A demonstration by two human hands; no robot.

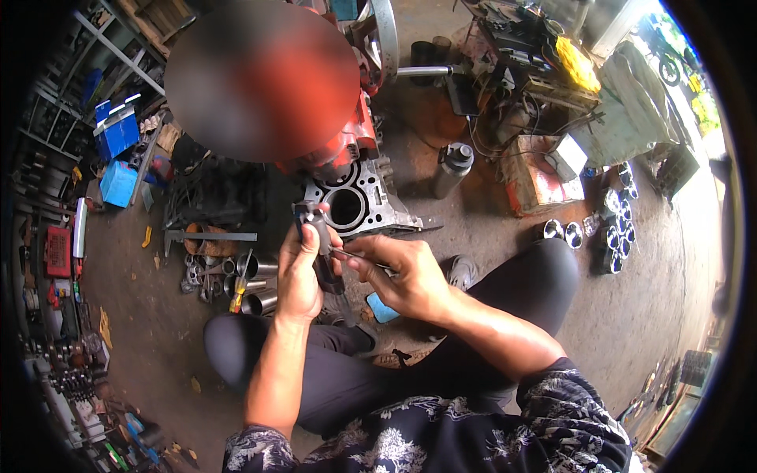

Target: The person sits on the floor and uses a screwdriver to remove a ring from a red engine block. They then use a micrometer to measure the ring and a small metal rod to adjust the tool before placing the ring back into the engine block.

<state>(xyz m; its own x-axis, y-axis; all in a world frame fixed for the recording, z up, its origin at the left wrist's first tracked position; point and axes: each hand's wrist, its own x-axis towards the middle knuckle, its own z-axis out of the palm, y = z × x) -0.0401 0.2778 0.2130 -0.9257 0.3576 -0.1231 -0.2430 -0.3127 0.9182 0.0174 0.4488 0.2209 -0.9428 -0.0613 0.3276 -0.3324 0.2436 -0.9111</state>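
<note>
My left hand (298, 280) is wrapped round a dark grey metal tool (327, 264) with a long body, held upright in front of me. I cannot make out its exact kind. My right hand (410, 276) pinches a thin metal rod (344, 252) between thumb and fingers, its end against the tool's side. Just beyond my hands lies a grey engine block (386, 206) with round cylinder bores, one of them dark and open. Between my legs, a light blue flat object (382, 308) rests on the floor.
A blurred patch hides much of a red machine (359, 130) behind the block. Left are a caliper (225, 236), metal cylinder sleeves (260, 301) and a yellow-red-handled screwdriver (238, 293). Right stand a grey bottle (452, 169), a worn carton (524, 197) and several shiny pistons (619, 232).
</note>
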